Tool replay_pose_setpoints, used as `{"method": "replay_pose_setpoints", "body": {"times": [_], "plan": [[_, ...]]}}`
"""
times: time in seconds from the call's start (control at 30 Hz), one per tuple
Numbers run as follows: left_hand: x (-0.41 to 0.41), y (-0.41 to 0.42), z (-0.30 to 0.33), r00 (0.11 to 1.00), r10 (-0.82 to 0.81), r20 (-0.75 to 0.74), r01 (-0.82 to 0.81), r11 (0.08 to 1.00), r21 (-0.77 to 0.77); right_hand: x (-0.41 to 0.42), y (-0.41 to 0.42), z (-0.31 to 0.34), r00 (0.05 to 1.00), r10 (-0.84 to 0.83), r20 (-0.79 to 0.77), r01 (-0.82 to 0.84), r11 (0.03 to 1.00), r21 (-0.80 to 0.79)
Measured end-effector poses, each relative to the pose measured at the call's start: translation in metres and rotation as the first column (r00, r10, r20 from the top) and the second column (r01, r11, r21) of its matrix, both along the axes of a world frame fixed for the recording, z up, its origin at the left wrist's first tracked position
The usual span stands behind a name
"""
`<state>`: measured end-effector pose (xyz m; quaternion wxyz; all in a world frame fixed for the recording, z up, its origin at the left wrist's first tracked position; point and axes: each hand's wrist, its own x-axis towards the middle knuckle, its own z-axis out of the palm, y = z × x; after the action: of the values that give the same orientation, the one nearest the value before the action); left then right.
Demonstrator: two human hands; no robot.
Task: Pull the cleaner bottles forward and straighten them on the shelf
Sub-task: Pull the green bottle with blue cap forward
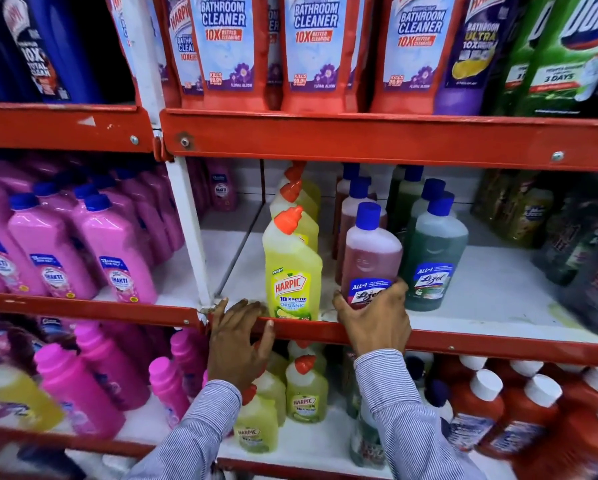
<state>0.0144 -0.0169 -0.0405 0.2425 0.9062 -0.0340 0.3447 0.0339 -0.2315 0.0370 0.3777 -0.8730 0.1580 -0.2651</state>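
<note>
On the middle shelf a yellow Harpic bottle with an orange cap stands upright at the front, with more yellow bottles in a row behind it. To its right stands a pink Lizol bottle with a blue cap, and my right hand is wrapped around its base. A green Lizol bottle stands beside it, with more blue-capped bottles behind. My left hand rests with fingers spread on the shelf's red front rail, just left of the yellow bottle, holding nothing.
Pink bottles fill the left bay. Red bathroom cleaner bottles stand on the shelf above. Dark packs sit at the far right of the middle shelf. Below are small yellow bottles and red bottles with white caps.
</note>
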Motion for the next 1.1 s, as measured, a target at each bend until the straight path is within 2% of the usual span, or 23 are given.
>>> {"method": "replay_pose_setpoints", "body": {"times": [0.07,0.13,0.2,0.27,0.37,0.5,0.87,1.1], "plan": [[0.001,0.000,-0.001,1.000,0.000,0.004,0.000,1.000,-0.001,-0.004,-0.005,-0.004,0.998,0.039,0.052,-0.042,0.997,0.060],[0.002,0.002,-0.003,1.000,0.000,-0.002,0.000,1.000,0.007,-0.012,-0.014,-0.011,0.984,0.052,0.171,-0.076,0.988,0.136],[0.002,0.002,-0.004,1.000,0.002,-0.008,-0.002,1.000,0.014,-0.018,-0.027,-0.015,0.950,0.014,0.312,-0.078,0.977,0.196],[0.003,0.000,-0.003,1.000,0.005,-0.007,-0.005,1.000,0.010,-0.012,-0.044,-0.018,0.930,-0.067,0.361,-0.013,0.977,0.214],[0.002,-0.001,-0.003,1.000,0.004,-0.006,-0.003,1.000,0.016,0.017,-0.067,-0.015,0.967,-0.149,0.206,0.118,0.981,0.157],[0.001,-0.001,0.000,1.000,-0.010,-0.026,0.011,0.999,0.035,0.042,-0.082,0.002,0.994,-0.111,0.024,0.107,0.985,0.138],[0.000,0.001,-0.001,1.000,-0.008,-0.016,0.009,0.998,0.057,0.016,-0.089,-0.005,0.988,-0.141,0.056,0.137,0.987,0.081],[0.001,-0.003,-0.003,0.997,-0.007,0.073,0.004,0.999,0.040,0.002,-0.087,-0.008,0.990,-0.133,0.054,0.128,0.988,0.089]]}}
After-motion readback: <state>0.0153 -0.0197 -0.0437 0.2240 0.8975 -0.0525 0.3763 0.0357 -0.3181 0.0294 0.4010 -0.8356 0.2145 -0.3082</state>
